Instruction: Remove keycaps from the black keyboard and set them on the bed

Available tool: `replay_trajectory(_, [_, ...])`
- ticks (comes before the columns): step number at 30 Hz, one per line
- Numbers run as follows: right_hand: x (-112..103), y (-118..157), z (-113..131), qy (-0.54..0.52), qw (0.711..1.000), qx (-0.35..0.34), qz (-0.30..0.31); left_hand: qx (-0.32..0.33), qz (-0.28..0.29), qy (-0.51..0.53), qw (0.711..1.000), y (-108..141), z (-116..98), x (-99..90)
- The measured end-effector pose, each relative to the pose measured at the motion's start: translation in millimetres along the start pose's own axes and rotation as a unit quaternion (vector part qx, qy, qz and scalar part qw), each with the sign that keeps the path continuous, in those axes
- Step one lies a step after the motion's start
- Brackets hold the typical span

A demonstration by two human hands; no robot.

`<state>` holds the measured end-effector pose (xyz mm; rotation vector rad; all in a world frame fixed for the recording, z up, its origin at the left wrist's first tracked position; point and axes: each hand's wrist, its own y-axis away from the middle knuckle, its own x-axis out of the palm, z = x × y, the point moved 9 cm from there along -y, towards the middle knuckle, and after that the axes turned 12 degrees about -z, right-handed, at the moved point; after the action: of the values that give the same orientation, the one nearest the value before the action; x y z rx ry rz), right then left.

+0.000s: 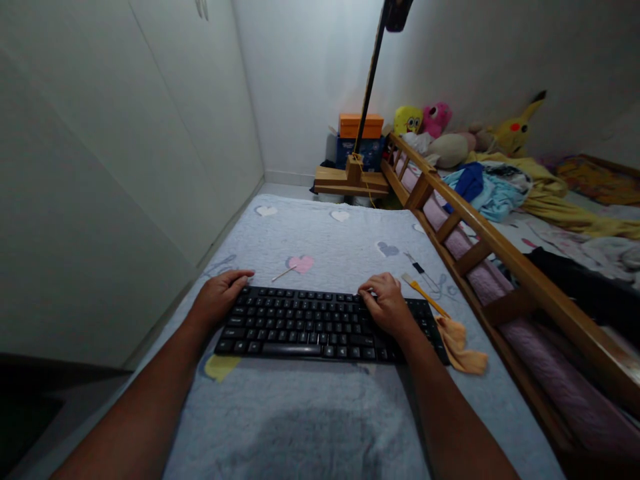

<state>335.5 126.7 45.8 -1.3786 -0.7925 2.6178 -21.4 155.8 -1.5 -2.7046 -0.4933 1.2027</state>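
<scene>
A black full-size keyboard (305,327) lies flat on the cloth-covered surface in front of me, its keys facing up. My left hand (220,297) grips its upper left corner, with the thumb along the edge. Over on the right side, my right hand (386,303) lies across the keys, its fingers bent over the back edge, hiding part of the keyboard. Just behind the keyboard rests a cotton swab (284,273). To the right are a brush with a yellow handle (429,297), a small black-and-metal tool (418,268) and a crumpled orange cloth (457,345).
The surface has a light blue quilted cover (300,413) with heart prints. A wooden bed rail (480,233) runs along the right, with clothes and plush toys beyond it. White cabinet doors (125,167) stand left. A wooden stand with a pole (354,170) is at the back.
</scene>
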Motion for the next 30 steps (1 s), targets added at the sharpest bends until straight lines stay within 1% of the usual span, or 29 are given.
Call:
replay_trajectory(4, [2, 1, 3, -0.001, 1.000, -0.009, 0.006, -0.003, 0.004, -0.005, 1.000, 0, -2, -0.5])
replay_trajectory(8, [0, 1, 6, -0.002, 1.000, -0.020, 0.010, -0.006, 0.001, -0.006, 1.000, 1, -2, -1.4])
replay_trajectory(12, [-3, 3, 10, -0.009, 1.000, -0.024, 0.017, -0.002, 0.001, -0.008, 1.000, 1, 0, -0.7])
replay_trajectory(18, [-2, 5, 12, -0.018, 0.999, -0.030, 0.028, 0.009, 0.003, -0.002, 1.000, 0, -1, 0.2])
replay_trajectory(30, [-13, 7, -4, -0.014, 1.000, -0.014, 0.025, 0.005, 0.000, -0.004, 1.000, 0, 3, 0.9])
